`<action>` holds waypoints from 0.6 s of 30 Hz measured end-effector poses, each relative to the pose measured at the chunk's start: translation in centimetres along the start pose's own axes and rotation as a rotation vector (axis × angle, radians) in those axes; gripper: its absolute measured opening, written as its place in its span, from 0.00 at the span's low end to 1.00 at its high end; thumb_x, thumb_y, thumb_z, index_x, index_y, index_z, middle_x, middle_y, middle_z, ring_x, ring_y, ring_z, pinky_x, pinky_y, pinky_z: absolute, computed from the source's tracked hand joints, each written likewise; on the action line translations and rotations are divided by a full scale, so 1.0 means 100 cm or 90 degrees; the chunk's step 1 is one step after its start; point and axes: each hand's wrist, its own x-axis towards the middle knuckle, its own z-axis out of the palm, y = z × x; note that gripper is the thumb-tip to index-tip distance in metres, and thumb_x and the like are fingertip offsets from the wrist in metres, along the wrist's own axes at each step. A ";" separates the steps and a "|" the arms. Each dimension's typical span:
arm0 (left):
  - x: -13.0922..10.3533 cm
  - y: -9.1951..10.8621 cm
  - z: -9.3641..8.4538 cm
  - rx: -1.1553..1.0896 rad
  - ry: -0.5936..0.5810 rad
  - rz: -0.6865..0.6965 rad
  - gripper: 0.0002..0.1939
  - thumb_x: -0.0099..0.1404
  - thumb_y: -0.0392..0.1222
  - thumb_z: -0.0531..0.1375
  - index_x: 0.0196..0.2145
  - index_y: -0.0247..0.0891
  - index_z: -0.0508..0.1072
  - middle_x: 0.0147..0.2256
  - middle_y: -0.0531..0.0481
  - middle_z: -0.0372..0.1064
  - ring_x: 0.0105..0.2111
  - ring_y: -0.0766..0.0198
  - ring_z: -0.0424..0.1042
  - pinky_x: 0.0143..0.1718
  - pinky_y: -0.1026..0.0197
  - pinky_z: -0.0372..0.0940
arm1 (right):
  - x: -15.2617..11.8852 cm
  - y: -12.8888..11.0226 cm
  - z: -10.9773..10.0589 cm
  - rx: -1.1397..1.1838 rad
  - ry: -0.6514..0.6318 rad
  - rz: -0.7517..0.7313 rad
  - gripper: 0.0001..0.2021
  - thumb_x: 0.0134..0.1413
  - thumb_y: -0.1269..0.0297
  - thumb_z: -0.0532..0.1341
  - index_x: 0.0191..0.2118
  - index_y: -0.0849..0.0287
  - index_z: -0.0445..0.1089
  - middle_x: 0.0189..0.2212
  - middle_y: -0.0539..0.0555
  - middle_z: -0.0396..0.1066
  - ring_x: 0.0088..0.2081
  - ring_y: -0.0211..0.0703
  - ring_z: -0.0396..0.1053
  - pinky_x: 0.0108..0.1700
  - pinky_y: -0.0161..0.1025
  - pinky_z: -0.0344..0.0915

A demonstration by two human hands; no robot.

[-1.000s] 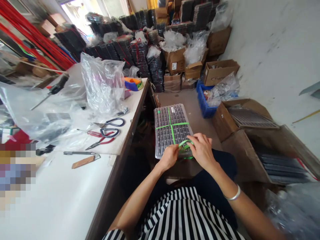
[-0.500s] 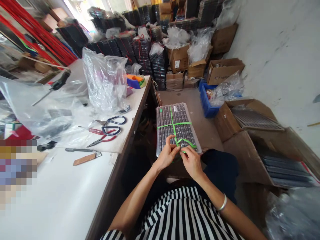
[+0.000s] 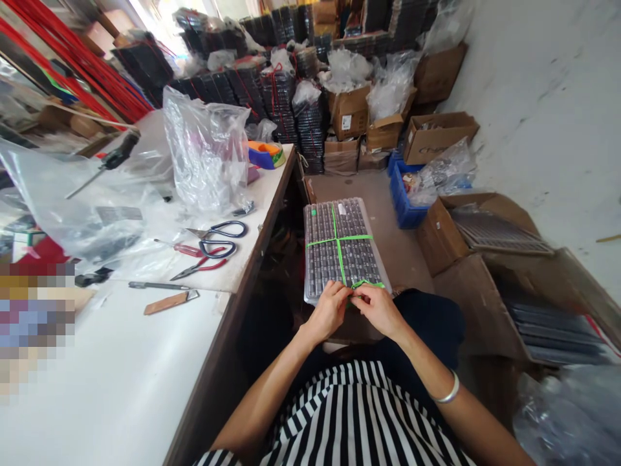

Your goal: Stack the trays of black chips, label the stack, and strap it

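Observation:
In front of my knees lies a stack of clear plastic trays (image 3: pixel 317 265) filled with rows of small dark parts. Bright green strap (image 3: pixel 341 259) crosses over its top in both directions. At the stack's near edge my left hand (image 3: pixel 331 307) is closed, its fingertips pinching the strap. My right hand (image 3: pixel 378 307) pinches the strap just beside it, thumb and fingers together. A loose length of green strap shows above my right fingers. The exact spot where the strap ends meet is hidden by my fingertips.
On the white workbench (image 3: pixel 121 382) to the left lie scissors (image 3: pixel 218 239), red-handled pliers (image 3: pixel 198 268), a screwdriver (image 3: pixel 184 249) and a box-cutter-like tool (image 3: pixel 169 303). Open cardboard boxes (image 3: pixel 436 239) and a blue crate (image 3: pixel 405 207) line the right. Tray stacks (image 3: pixel 310 129) stand behind.
My left fingers have curled in from a more spread pose. The loose green loop near my right hand has become flatter and smaller. The tray stack stays in place.

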 end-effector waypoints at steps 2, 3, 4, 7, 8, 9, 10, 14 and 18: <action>-0.001 0.002 -0.002 0.023 0.013 -0.019 0.13 0.65 0.28 0.49 0.39 0.37 0.70 0.38 0.47 0.63 0.40 0.61 0.61 0.42 0.58 0.59 | 0.000 -0.002 -0.007 -0.012 -0.038 -0.027 0.07 0.55 0.71 0.56 0.29 0.58 0.69 0.26 0.48 0.68 0.25 0.34 0.65 0.31 0.32 0.60; -0.002 0.004 -0.003 0.037 0.025 -0.038 0.13 0.65 0.28 0.49 0.39 0.37 0.70 0.39 0.46 0.62 0.41 0.61 0.60 0.43 0.58 0.59 | 0.001 -0.003 -0.010 -0.023 -0.048 -0.037 0.07 0.56 0.72 0.55 0.30 0.58 0.69 0.28 0.49 0.68 0.27 0.34 0.65 0.33 0.32 0.61; -0.002 0.006 -0.003 0.052 0.037 -0.060 0.12 0.64 0.28 0.49 0.39 0.37 0.70 0.40 0.45 0.61 0.42 0.60 0.60 0.43 0.57 0.59 | 0.002 -0.003 -0.011 -0.038 -0.050 -0.044 0.08 0.57 0.72 0.53 0.32 0.58 0.69 0.30 0.50 0.69 0.29 0.35 0.66 0.35 0.33 0.61; 0.003 0.011 0.000 0.098 0.044 -0.125 0.07 0.62 0.30 0.53 0.34 0.36 0.69 0.38 0.47 0.61 0.39 0.59 0.60 0.41 0.56 0.58 | 0.010 -0.005 -0.008 -0.098 -0.038 -0.050 0.12 0.60 0.73 0.48 0.34 0.59 0.68 0.33 0.55 0.67 0.36 0.41 0.64 0.41 0.38 0.59; 0.005 0.013 0.002 0.114 0.039 -0.143 0.05 0.61 0.32 0.54 0.31 0.37 0.68 0.35 0.48 0.61 0.37 0.59 0.60 0.39 0.56 0.58 | 0.013 -0.006 -0.005 -0.116 -0.038 -0.052 0.12 0.60 0.73 0.48 0.33 0.60 0.68 0.33 0.56 0.67 0.37 0.42 0.64 0.42 0.39 0.58; 0.008 0.014 0.004 0.130 0.035 -0.160 0.05 0.60 0.33 0.55 0.27 0.37 0.67 0.33 0.48 0.61 0.36 0.59 0.60 0.38 0.56 0.57 | 0.018 -0.005 -0.002 -0.131 -0.042 -0.053 0.12 0.60 0.73 0.48 0.32 0.60 0.67 0.32 0.56 0.66 0.37 0.43 0.63 0.42 0.40 0.57; 0.012 0.014 0.005 0.146 0.033 -0.175 0.06 0.59 0.33 0.56 0.25 0.37 0.66 0.31 0.49 0.61 0.35 0.59 0.60 0.37 0.56 0.56 | 0.023 -0.005 0.001 -0.143 -0.048 -0.055 0.11 0.59 0.74 0.48 0.31 0.60 0.67 0.32 0.56 0.66 0.37 0.44 0.62 0.42 0.40 0.57; 0.016 0.015 0.009 0.200 0.056 -0.217 0.06 0.59 0.33 0.56 0.25 0.38 0.65 0.31 0.48 0.62 0.36 0.57 0.62 0.37 0.56 0.55 | 0.039 0.001 -0.001 -0.152 -0.093 -0.070 0.11 0.58 0.75 0.50 0.28 0.59 0.64 0.29 0.54 0.66 0.35 0.42 0.62 0.39 0.38 0.57; 0.006 0.018 0.008 0.226 0.092 -0.244 0.03 0.63 0.38 0.56 0.33 0.37 0.66 0.35 0.45 0.65 0.38 0.57 0.63 0.38 0.56 0.56 | 0.043 0.006 -0.011 -0.132 -0.118 -0.089 0.09 0.58 0.74 0.51 0.28 0.58 0.63 0.28 0.50 0.66 0.34 0.38 0.63 0.39 0.34 0.58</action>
